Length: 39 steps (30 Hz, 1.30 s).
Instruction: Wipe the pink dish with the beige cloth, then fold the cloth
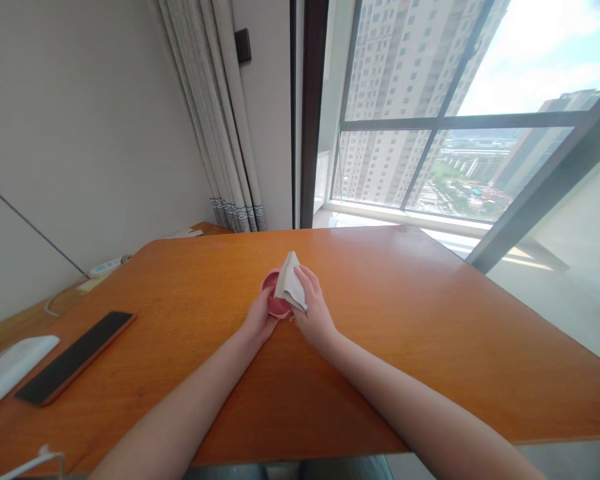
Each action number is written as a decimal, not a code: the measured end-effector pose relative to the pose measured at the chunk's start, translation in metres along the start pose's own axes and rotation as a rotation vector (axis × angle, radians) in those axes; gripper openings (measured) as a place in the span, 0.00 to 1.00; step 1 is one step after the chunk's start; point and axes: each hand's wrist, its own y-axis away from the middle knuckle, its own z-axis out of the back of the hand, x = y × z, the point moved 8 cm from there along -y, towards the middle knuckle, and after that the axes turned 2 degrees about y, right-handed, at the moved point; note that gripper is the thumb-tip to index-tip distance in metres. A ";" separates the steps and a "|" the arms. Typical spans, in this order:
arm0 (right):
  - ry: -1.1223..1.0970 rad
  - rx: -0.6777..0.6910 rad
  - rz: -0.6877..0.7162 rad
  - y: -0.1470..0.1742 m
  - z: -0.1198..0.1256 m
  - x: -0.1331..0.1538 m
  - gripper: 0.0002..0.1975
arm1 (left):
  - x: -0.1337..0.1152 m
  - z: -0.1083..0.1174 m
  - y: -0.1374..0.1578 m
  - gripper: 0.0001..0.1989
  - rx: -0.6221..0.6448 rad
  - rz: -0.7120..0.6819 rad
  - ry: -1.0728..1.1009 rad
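Note:
A small pink bowl [279,307] is tilted over the middle of the wooden table, its inside turned partly toward me. Gripping its left side is my left hand [261,316], thumb over the rim. My right hand [314,308] is closed around a folded white tissue [291,283], which covers the bowl's right part. Whether the tissue touches the bowl's inner surface, I cannot tell. Most of the right fingertips are hidden behind the tissue.
The wooden table [380,293] spans the view. On its left lie a long black flat object [77,357] and a white tissue pack [13,367]. A white cable [35,460] is at the near left corner, and a power strip [105,267] beyond the left edge.

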 end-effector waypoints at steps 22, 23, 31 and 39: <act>-0.163 -0.087 0.015 -0.011 0.017 -0.020 0.23 | -0.010 -0.007 -0.002 0.22 0.154 -0.005 -0.237; -0.168 -0.048 0.034 -0.014 0.018 -0.019 0.22 | -0.011 -0.007 -0.003 0.22 0.148 -0.010 -0.271; -0.502 0.025 -0.358 -0.011 -0.004 -0.041 0.27 | -0.015 0.024 -0.018 0.13 -0.105 -0.198 -0.247; -0.882 -0.041 -0.811 0.010 -0.029 -0.062 0.23 | -0.012 0.032 -0.016 0.12 -0.191 -0.180 -0.200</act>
